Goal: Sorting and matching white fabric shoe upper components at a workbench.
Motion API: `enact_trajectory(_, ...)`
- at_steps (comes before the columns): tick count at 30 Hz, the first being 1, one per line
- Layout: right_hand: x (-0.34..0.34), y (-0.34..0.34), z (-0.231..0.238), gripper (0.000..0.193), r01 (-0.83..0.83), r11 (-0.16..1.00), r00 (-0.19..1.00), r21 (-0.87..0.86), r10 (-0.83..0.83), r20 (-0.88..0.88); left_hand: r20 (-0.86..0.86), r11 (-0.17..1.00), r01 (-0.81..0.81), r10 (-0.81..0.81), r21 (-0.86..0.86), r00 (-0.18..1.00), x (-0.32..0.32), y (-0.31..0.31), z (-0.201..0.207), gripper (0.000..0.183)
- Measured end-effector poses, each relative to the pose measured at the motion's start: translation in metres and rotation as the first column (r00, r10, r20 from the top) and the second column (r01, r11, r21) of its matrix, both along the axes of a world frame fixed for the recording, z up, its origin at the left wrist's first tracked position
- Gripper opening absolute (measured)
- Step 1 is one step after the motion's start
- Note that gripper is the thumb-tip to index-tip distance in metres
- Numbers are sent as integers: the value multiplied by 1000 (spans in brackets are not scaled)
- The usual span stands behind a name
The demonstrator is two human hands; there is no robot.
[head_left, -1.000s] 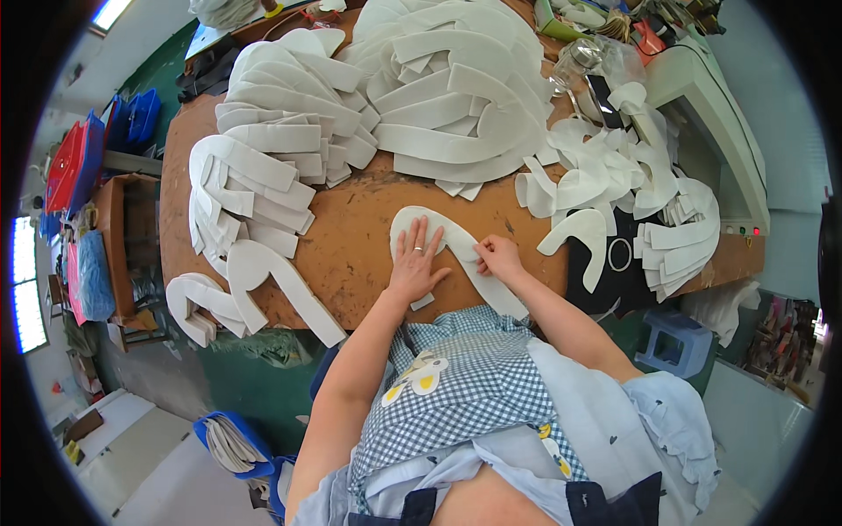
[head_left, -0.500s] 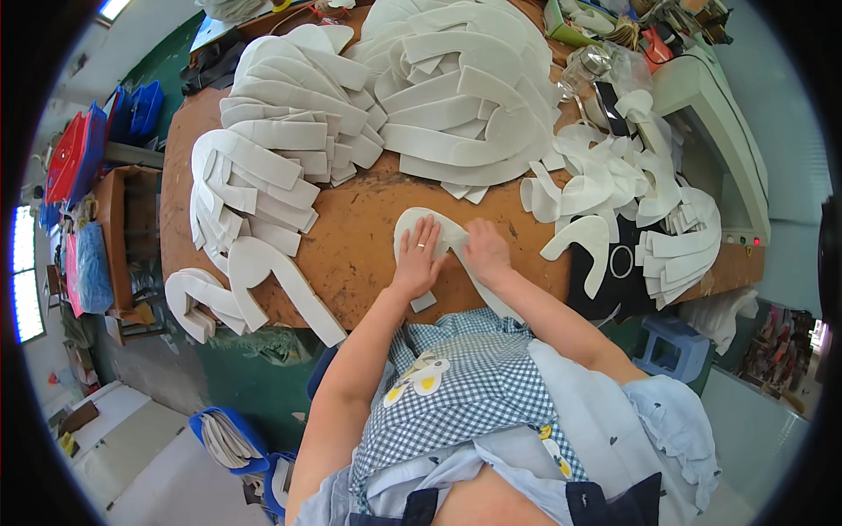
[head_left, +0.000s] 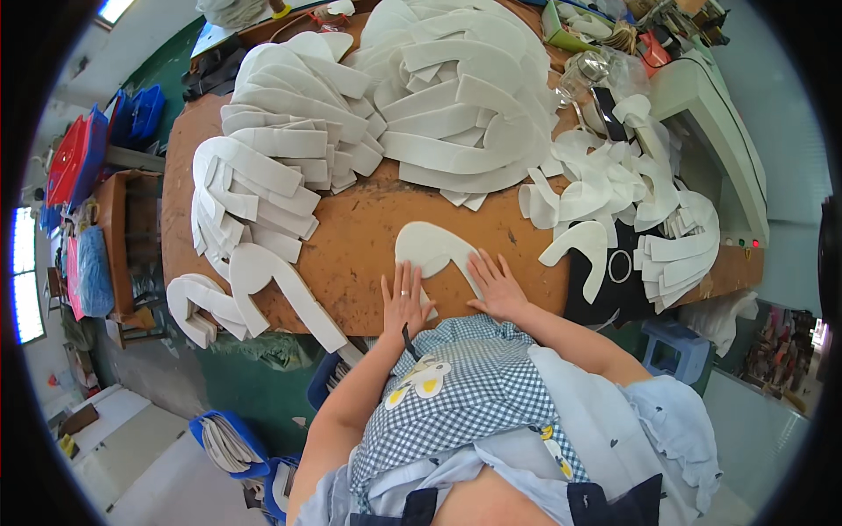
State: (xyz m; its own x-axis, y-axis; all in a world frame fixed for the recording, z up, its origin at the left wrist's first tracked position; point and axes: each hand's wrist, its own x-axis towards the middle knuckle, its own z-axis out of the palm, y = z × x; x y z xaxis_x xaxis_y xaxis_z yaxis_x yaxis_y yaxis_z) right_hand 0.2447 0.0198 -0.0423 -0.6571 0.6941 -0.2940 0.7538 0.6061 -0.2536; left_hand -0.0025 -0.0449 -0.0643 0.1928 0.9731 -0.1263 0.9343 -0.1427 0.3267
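A white, horseshoe-shaped piece of padding (head_left: pixel 430 245) lies flat on the brown tabletop in front of me, its curved end pointing away. My left hand (head_left: pixel 406 302) rests on its left leg with fingers stretched out. Across from it, my right hand (head_left: pixel 500 287) lies flat along the edge of the right leg, fingers spread. Neither hand is wrapped around anything. The lower ends of both legs are partly hidden by my hands and the checked apron.
Fanned stacks of similar white pieces (head_left: pixel 263 175) cover the left side, with a large heap (head_left: pixel 465 114) at the back. Thin white sheets (head_left: pixel 605 175), one curved piece (head_left: pixel 579 250) on black material and a grey-white machine housing (head_left: pixel 719 140) stand at right. The worn tabletop (head_left: pixel 351 237) shows between.
Both hands have slid back toward me, off the piece's curved end and down to its legs. My right hand, earlier curled, is now flattened and spread.
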Motion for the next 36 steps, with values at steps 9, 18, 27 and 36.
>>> enact_trajectory(9,8,-17,-7,84,26,998,999,57,-27,17,225,963,-270,256,31,940,1,10,6,75)
enact_trajectory(18,34,13,15,24,777,621,470,-101,-679,-564,370,803,-553,594,-221,714,-10,31,14,39)
enact_trajectory(27,187,17,-11,61,865,342,408,367,-906,-117,930,509,-829,367,-234,-37,-128,114,115,21)
enact_trajectory(36,193,21,11,69,946,207,212,250,-977,5,69,341,-929,933,140,353,-328,81,67,76)
